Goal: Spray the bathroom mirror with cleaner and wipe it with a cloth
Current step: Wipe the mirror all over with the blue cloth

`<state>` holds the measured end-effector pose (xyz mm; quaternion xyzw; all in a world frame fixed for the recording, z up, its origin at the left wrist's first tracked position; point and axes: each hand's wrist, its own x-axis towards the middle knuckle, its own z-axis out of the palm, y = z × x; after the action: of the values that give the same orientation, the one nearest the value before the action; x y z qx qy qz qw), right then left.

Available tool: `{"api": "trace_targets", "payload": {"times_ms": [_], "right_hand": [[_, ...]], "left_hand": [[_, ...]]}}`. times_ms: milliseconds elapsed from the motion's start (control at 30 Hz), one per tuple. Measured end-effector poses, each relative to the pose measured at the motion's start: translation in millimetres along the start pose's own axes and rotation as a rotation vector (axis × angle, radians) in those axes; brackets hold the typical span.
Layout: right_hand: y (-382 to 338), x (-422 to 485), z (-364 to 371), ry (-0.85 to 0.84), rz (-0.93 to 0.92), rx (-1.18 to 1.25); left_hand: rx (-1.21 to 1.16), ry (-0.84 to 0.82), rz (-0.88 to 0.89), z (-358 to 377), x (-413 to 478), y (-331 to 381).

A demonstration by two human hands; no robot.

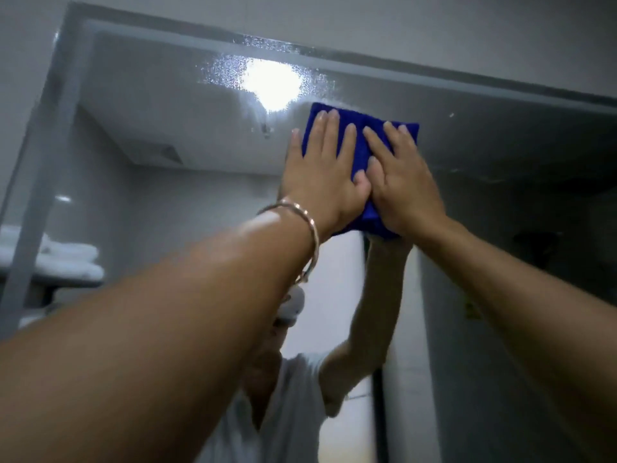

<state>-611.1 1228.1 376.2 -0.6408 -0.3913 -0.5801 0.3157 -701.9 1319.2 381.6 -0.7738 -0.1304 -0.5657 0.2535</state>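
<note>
Cloth (362, 155) lies flat beneath left hand (322, 175).

White folded towels (66, 259) lie stacked on a shelf (50, 283) at the left edge of the frame. A round ceiling light (270, 83) glares at upper centre. A dark ceiling vent (172, 155) sits below and left of it. A pale grey wall (434, 25) fills the top.

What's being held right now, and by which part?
Nothing is gripped: the left hand and right hand press a blue cloth flat against the mirror, straight fingers spread over its left and right halves.
</note>
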Motion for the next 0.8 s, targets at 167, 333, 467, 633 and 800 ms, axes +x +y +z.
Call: {"api": "trace_targets", "payload": {"times_ms": [167,333,467,633,800], "right_hand": [[14.7,12.1,-2.7,-0.013,-0.023,-0.001],[31.3,-69.4,6.9,0.068,0.054,0.047],[46.3,-114.0,-0.1,-0.009,0.047,0.033],[69.7,-60.3,-13.0,-0.012,0.023,0.041],[117.1,34.2,-39.0,-0.146,-0.094,-0.188]], "left_hand": [[-0.014,0.049,-0.051,7.5,8.8,13.3],[-0.051,0.032,0.028,25.9,-52.3,49.7],[0.004,-0.065,0.072,34.1,-83.8,75.8],[0.177,-0.002,0.112,23.8,-17.3,74.2],[0.127,-0.089,-0.129,5.2,59.3,114.2]]}}
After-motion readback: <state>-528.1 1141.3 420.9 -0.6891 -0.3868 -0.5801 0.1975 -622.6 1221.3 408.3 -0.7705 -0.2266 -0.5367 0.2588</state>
